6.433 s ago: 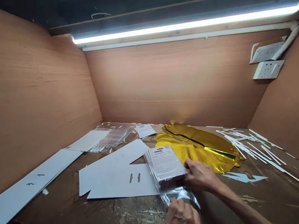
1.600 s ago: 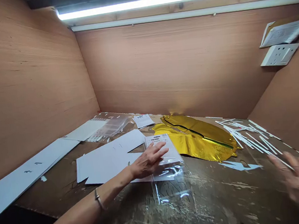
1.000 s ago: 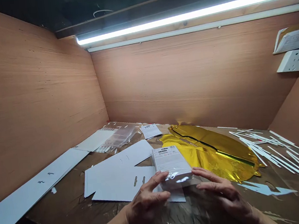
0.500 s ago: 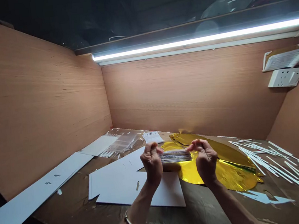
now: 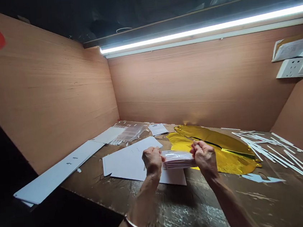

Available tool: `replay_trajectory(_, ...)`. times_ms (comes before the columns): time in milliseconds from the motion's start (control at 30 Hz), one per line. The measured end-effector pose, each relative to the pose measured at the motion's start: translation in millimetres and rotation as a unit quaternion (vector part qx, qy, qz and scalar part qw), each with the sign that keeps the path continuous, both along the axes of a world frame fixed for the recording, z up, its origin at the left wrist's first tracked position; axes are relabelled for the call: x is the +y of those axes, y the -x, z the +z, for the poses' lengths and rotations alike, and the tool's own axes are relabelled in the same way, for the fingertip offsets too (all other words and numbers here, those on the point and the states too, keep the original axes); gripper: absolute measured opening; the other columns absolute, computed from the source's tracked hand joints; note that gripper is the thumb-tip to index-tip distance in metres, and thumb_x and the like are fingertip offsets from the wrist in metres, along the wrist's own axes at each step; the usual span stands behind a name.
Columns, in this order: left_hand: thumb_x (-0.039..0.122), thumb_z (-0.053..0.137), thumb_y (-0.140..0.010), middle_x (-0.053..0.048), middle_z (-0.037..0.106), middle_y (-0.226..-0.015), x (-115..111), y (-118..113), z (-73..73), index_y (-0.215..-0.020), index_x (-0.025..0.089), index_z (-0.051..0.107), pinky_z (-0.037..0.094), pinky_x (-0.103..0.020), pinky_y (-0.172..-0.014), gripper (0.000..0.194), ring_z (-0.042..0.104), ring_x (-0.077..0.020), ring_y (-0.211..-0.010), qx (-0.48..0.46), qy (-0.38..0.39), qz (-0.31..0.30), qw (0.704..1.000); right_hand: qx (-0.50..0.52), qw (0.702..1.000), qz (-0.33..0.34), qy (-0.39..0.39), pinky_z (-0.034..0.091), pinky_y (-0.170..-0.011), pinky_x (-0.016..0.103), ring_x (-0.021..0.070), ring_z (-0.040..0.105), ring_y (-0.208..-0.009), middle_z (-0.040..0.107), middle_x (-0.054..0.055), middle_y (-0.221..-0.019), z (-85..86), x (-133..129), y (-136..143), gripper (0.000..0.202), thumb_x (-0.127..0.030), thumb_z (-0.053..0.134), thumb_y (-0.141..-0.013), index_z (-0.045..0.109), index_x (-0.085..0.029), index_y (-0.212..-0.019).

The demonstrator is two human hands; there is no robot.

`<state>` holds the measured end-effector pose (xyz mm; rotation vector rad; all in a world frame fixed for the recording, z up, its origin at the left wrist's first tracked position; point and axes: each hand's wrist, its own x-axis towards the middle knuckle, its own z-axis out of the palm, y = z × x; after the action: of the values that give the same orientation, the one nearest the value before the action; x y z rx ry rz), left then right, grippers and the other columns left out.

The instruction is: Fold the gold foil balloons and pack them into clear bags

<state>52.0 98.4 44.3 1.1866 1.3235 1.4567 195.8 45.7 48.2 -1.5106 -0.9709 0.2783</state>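
Note:
Between my two hands is a stack of small clear plastic packets [image 5: 178, 159], held above the table with its glossy top tilted toward me. My left hand [image 5: 153, 160] is closed on the stack's left end, and my right hand [image 5: 204, 155] grips the right end. Both sets of fingers are curled in a pinch. Behind and beneath the stack lie white cut cardboard sheets [image 5: 130, 155]. Shiny gold foil pieces [image 5: 234, 160] spread out behind my right hand. What the packets contain is too small to make out.
Long white boards [image 5: 63, 175] jut over the table's left edge. Clear plastic bags [image 5: 132, 133] and a printed paper [image 5: 158, 129] lie toward the back. Several thin white strips [image 5: 269, 155] are scattered at right. A wall socket [image 5: 295, 67] sits on the back wall.
The stack has tipped so its flat glossy top now shows instead of its layered edge. The camera view has shifted, revealing more of the left wall and the table's front edge.

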Motion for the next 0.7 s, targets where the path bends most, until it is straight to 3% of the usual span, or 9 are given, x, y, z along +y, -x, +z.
replay_trajectory(167, 0.024, 0.043, -0.064, 0.003, 0.044, -0.031, -33, 13, -27.8, -0.045, 0.016, 0.046, 0.039, -0.022, -0.042, 0.021, 0.052, -0.014, -0.035, 0.003, 0.015, 0.008, 1.0, -0.041, 0.998, -0.013, 0.05, 0.034, -0.047, 0.022, 0.0134, 0.048, -0.049, 0.054, 0.0, -0.053, -22.9, -38, 16, 0.027, -0.036, 0.039, -0.077, 0.05, -0.018, -0.06)
replay_trajectory(333, 0.02, 0.039, -0.064, 0.002, 0.048, -0.035, -55, 19, -49.3, -0.041, 0.018, 0.044, 0.041, -0.023, -0.048, 0.023, 0.054, -0.0146, -0.043, 0.041, 0.023, 0.037, 0.998, -0.093, 0.99, -0.052, 0.092, 0.033, -0.054, 0.025, 0.0174, 0.051, -0.059, 0.058, 0.005, -0.063, -50.5, -59, 25, 0.025, -0.034, 0.037, -0.076, 0.051, -0.019, -0.063)
replay_trajectory(500, 0.019, 0.041, -0.063, -0.002, 0.052, -0.039, -59, 25, -52.4, -0.039, 0.019, 0.047, 0.04, -0.025, -0.048, 0.024, 0.057, -0.018, -0.05, 0.117, 0.048, 0.032, 0.991, -0.12, 0.98, -0.071, 0.139, 0.029, -0.054, 0.027, 0.0198, 0.049, -0.06, 0.059, 0.009, -0.066, -61.2, -65, 24, 0.023, -0.034, 0.039, -0.073, 0.052, -0.02, -0.06)
replay_trajectory(700, 0.014, 0.048, -0.058, -0.009, 0.058, -0.046, -47, 28, -47.1, -0.044, 0.017, 0.054, 0.043, -0.029, -0.055, 0.016, 0.061, -0.0252, -0.065, 0.178, 0.119, -0.011, 0.977, -0.072, 0.981, -0.062, 0.171, 0.027, -0.046, 0.025, 0.0161, 0.047, -0.047, 0.056, 0.004, -0.048, -65.1, -56, 4, 0.021, -0.035, 0.053, -0.061, 0.052, -0.02, -0.047)
